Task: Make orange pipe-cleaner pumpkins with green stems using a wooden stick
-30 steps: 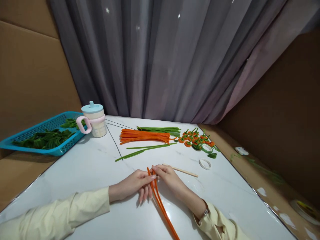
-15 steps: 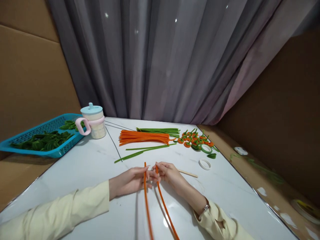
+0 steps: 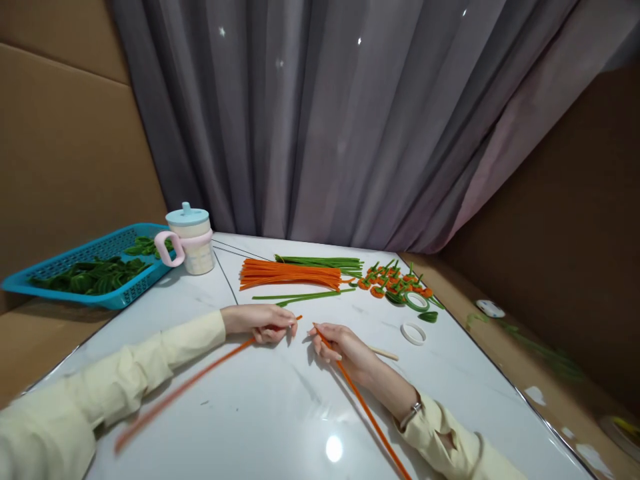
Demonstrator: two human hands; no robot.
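Hand, left point(image 3: 273, 325): fingers curled, grasping the left orange stem point(image 3: 200, 375), with a short end poking out to the right of the fingertips.
Left stem's lie: from beneath the hand it slants toward the near left, on the near side of the pale yellow sleeve point(image 3: 195, 337), its near end blurred.
Hand, right point(image 3: 343, 347): pinching the right orange stem point(image 3: 367, 411) close to its far end, the tip just showing at thumb and fingers.
Right stem's lie: it passes under the palm and runs toward the near right, to the left of the wrist, leaving view at the near edge.
Gap: the two hands are near each other but apart, above the middle of the white counter point(image 3: 280, 413).
Orange bundle point(image 3: 287, 274): lying crosswise on the far part of the counter, beyond both hands, on the near side of the green bundle point(image 3: 320, 261).
Loose green stems point(image 3: 300, 296): between the orange bundle and the left hand.
Orange-and-green pieces point(image 3: 379, 292): clustered to the right of the bundles.
Green ring point(image 3: 418, 309): at the near right of that cluster.
White ring point(image 3: 413, 343): nearer, to the right of the right hand.
Wooden stick point(image 3: 386, 353): just beside the right hand, partly hidden by it.
Blue basket point(image 3: 113, 298): far left, holding dark green leaf shapes point(image 3: 93, 277).
Lidded cup point(image 3: 199, 259): between basket and orange bundle, pink handle to the left.
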